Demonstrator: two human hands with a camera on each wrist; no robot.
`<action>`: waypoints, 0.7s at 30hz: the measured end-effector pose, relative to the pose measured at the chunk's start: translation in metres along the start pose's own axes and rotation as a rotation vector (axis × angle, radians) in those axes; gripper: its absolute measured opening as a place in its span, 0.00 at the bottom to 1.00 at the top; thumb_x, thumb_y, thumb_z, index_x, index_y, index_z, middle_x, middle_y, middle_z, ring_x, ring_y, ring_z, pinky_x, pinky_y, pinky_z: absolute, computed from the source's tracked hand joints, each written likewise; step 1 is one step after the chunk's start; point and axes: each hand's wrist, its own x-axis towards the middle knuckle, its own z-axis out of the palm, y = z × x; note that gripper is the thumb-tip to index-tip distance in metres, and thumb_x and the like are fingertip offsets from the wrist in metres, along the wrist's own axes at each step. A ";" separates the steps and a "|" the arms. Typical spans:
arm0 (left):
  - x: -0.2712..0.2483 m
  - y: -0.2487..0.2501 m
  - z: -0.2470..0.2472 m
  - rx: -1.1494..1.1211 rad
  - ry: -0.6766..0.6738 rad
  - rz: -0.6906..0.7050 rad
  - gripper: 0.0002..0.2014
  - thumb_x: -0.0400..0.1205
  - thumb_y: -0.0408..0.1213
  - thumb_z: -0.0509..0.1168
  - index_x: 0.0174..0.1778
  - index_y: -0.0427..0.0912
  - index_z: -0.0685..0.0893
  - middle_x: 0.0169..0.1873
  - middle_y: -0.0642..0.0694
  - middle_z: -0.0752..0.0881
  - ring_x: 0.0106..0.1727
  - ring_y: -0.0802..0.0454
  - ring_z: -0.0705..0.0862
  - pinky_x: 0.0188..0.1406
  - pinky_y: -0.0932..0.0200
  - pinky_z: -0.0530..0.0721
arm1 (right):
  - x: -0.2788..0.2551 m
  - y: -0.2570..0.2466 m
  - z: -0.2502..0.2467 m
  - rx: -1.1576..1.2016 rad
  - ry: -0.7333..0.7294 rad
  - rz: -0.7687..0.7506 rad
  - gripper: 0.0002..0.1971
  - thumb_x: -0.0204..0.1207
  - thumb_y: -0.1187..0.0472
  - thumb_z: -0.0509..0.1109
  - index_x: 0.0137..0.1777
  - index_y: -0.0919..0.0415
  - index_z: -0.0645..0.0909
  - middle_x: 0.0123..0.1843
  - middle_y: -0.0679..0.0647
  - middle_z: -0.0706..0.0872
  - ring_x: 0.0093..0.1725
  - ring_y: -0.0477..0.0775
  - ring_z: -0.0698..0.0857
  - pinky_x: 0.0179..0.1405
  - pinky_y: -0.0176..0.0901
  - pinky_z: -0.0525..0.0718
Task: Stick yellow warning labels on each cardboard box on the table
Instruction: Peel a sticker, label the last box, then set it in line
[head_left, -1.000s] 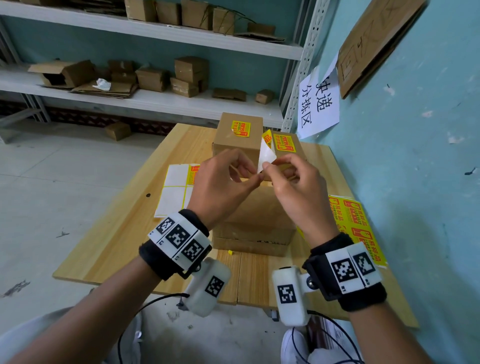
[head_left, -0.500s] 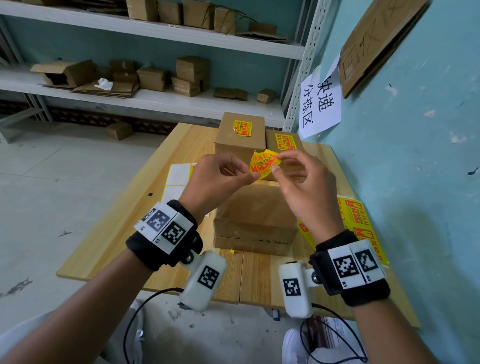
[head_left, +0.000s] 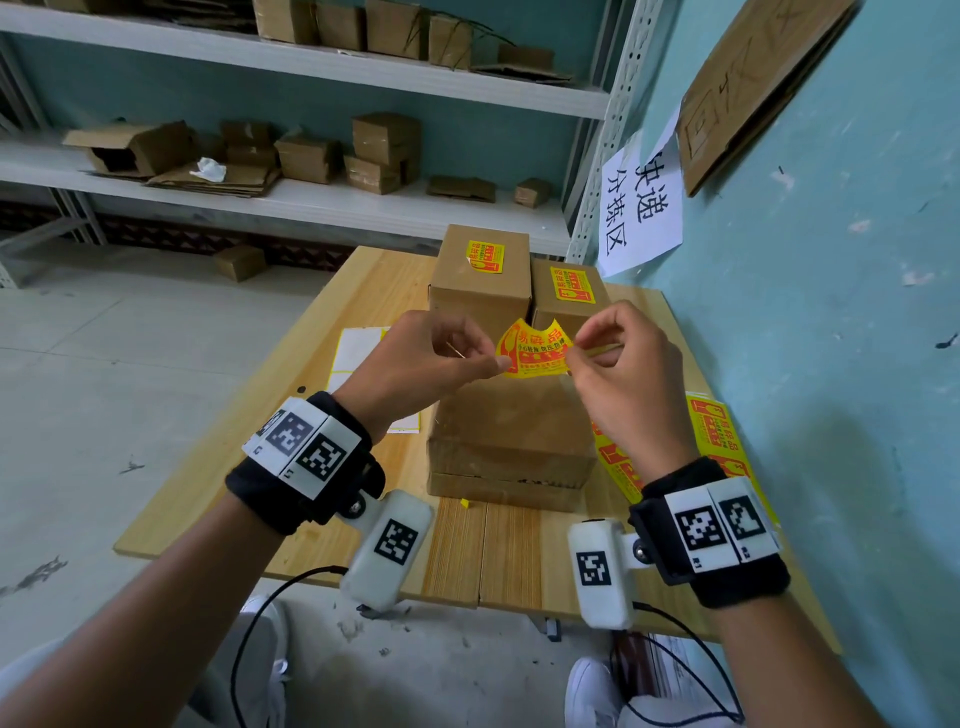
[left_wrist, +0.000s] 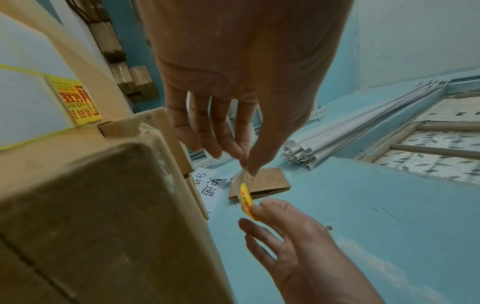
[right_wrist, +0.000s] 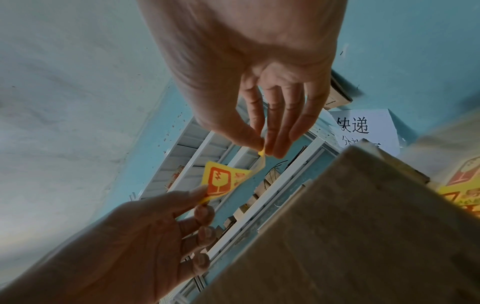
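Note:
Both hands hold one yellow warning label (head_left: 535, 353) by its ends, printed side up, above the plain near cardboard box (head_left: 511, 436). My left hand (head_left: 498, 362) pinches its left edge and my right hand (head_left: 574, 354) pinches its right edge. Behind stand two boxes, the left one (head_left: 480, 306) and the right one (head_left: 550, 312), each with a yellow label on top. The left wrist view shows the label (left_wrist: 245, 197) edge-on between my left fingertips (left_wrist: 246, 167) and the right hand (left_wrist: 285, 236). In the right wrist view the label (right_wrist: 223, 183) hangs curved beside the box (right_wrist: 337, 236).
A sheet of yellow labels (head_left: 719, 434) lies on the wooden table (head_left: 322, 530) at the right, against the blue wall. A mostly peeled white backing sheet (head_left: 358, 348) lies left of the boxes. Shelves with more cardboard boxes (head_left: 384, 150) stand behind.
The label showed its white back, held upright, a second ago. It has been turned printed side up, and my hands have drawn apart to spread it over the near box.

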 end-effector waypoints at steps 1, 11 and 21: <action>0.000 0.000 -0.001 0.006 0.009 -0.008 0.09 0.77 0.42 0.73 0.41 0.39 0.88 0.33 0.48 0.84 0.34 0.59 0.80 0.31 0.68 0.78 | 0.000 0.000 -0.001 -0.002 -0.003 0.001 0.06 0.75 0.65 0.74 0.45 0.56 0.80 0.41 0.44 0.85 0.39 0.42 0.86 0.41 0.38 0.84; 0.002 -0.005 0.003 0.138 0.097 -0.023 0.04 0.80 0.38 0.70 0.42 0.42 0.87 0.38 0.47 0.90 0.44 0.47 0.89 0.49 0.42 0.88 | -0.006 -0.005 0.006 -0.010 -0.081 -0.074 0.06 0.77 0.67 0.69 0.43 0.55 0.83 0.39 0.40 0.84 0.39 0.39 0.84 0.33 0.25 0.80; 0.003 -0.007 0.002 0.235 0.144 0.097 0.13 0.79 0.34 0.71 0.39 0.54 0.73 0.44 0.49 0.88 0.42 0.51 0.89 0.40 0.54 0.89 | -0.013 -0.003 0.009 0.056 0.008 -0.027 0.04 0.75 0.63 0.76 0.43 0.57 0.83 0.39 0.45 0.87 0.35 0.38 0.87 0.29 0.23 0.79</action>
